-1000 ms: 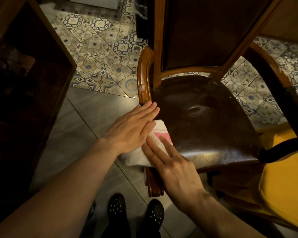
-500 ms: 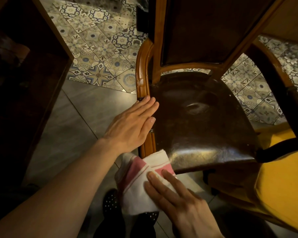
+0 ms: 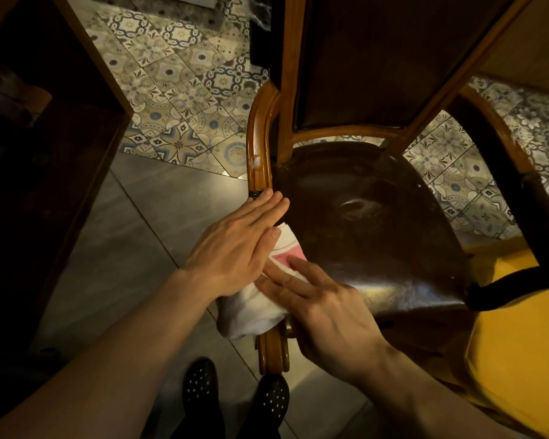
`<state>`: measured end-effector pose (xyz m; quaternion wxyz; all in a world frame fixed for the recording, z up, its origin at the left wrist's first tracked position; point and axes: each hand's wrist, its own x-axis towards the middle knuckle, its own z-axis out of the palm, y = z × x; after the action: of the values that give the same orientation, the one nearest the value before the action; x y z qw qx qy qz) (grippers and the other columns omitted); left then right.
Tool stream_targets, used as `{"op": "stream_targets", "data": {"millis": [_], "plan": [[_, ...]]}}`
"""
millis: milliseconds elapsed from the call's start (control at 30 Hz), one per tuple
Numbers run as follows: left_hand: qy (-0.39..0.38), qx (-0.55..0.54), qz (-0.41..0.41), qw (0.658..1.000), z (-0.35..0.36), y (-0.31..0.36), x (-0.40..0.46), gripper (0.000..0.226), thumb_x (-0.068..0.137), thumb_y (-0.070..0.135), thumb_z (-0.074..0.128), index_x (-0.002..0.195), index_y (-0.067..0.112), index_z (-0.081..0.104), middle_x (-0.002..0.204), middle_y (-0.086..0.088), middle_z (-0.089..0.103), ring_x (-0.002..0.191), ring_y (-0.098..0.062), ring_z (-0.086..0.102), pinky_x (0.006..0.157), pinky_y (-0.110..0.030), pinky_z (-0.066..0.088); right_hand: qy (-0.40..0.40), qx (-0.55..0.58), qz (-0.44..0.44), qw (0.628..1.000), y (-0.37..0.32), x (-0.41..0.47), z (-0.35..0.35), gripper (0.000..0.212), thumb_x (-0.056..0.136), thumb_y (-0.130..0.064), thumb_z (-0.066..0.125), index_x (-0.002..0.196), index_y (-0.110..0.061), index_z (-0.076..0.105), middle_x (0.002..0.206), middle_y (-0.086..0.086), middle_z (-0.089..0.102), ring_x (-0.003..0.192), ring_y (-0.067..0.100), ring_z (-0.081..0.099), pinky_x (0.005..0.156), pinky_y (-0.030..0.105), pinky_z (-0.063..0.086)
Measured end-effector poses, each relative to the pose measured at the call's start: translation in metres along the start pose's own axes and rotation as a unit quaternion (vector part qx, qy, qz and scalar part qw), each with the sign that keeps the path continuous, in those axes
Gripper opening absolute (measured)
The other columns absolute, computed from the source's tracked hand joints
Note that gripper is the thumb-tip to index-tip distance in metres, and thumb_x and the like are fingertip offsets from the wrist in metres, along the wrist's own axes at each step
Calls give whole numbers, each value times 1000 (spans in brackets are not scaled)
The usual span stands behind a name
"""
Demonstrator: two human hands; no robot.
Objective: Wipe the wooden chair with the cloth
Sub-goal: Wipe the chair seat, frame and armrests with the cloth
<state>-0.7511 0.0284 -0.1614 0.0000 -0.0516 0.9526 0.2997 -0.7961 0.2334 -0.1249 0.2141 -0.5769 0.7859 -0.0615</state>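
Note:
A wooden chair with a dark glossy seat and curved orange-brown arms stands in front of me. A white cloth with pink stripes lies over the chair's left armrest, at the seat's front left edge. My left hand lies flat on the cloth's upper part, fingers together, fingertips near the armrest's bend. My right hand presses flat on the cloth's lower part, fingers stretched toward the pink stripe. The cloth's loose end hangs down on the left of the armrest.
A dark wooden cabinet stands at the left. Patterned tiles and grey floor tiles lie around the chair. A yellow cushion sits at the right. My black shoes stand below the armrest's front end.
The cloth hung below the seat's front edge under my right hand half a second ago. It has moved back up onto the armrest, and both hands rest on it again.

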Motion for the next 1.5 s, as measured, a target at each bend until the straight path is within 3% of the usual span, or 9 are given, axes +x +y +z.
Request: {"op": "stream_targets", "data": {"millis": [133,233,500,600,733,767,900,1033,1500], "plan": [[5,-4,1,1000,2,-4,1,54,105,38,19,156,22,24,164,9,21,150,3,6,125,-31,15,-10,3,-56,998,20,-4,-5,88,88,-11,67,157,-42,22,166,-17,18,148,19,33,93,38,57],[15,-4,-2,1000,5,-3,0,53,105,37,20,156,23,25,164,9,22,150,3,7,124,-32,17,23,47,-55,997,38,-13,-15,78,86,-7,66,149,-44,40,160,-23,34,139,9,45,94,32,56],[10,-2,-21,1000,10,-2,-1,58,103,46,9,157,27,17,166,9,13,151,2,0,125,-36,14,215,127,184,951,134,-46,-59,36,94,-10,57,121,-33,63,105,-1,73,99,25,69,82,48,54],[23,18,-18,999,15,1,-3,58,104,48,13,157,27,18,166,8,12,152,0,-1,125,-36,13,275,156,236,919,142,-15,-76,40,95,-11,56,124,-37,60,98,-2,72,91,21,67,76,38,49],[41,32,-9,999,22,2,-3,58,105,47,23,157,22,22,167,4,15,153,-7,4,125,-38,16,318,192,167,913,114,56,-89,50,95,-6,55,141,-24,57,122,-7,69,107,4,63,93,15,46],[42,40,-6,998,24,3,-3,59,105,47,24,157,21,23,167,3,16,154,-9,5,124,-38,16,311,181,119,925,104,71,-88,56,91,-2,56,144,-20,55,131,-6,65,115,4,60,101,13,42],[47,58,-11,997,28,2,-6,61,104,51,23,156,21,26,166,2,17,154,-9,6,124,-32,9,168,94,-29,981,75,116,-77,71,91,1,64,153,-23,40,163,4,35,152,26,26,121,47,28],[49,47,5,998,26,0,-9,57,104,45,33,154,19,33,163,0,27,152,-10,17,123,-33,18,-17,-98,-100,990,86,141,-69,81,98,-9,57,159,-38,12,169,-13,3,156,15,-5,117,44,24],[24,73,19,997,29,-8,-5,59,104,36,29,157,14,22,167,-4,13,155,-16,3,124,-41,14,22,-168,-16,985,114,220,-100,91,97,-5,59,160,-38,2,169,-12,-3,156,19,-2,123,41,9]]}}
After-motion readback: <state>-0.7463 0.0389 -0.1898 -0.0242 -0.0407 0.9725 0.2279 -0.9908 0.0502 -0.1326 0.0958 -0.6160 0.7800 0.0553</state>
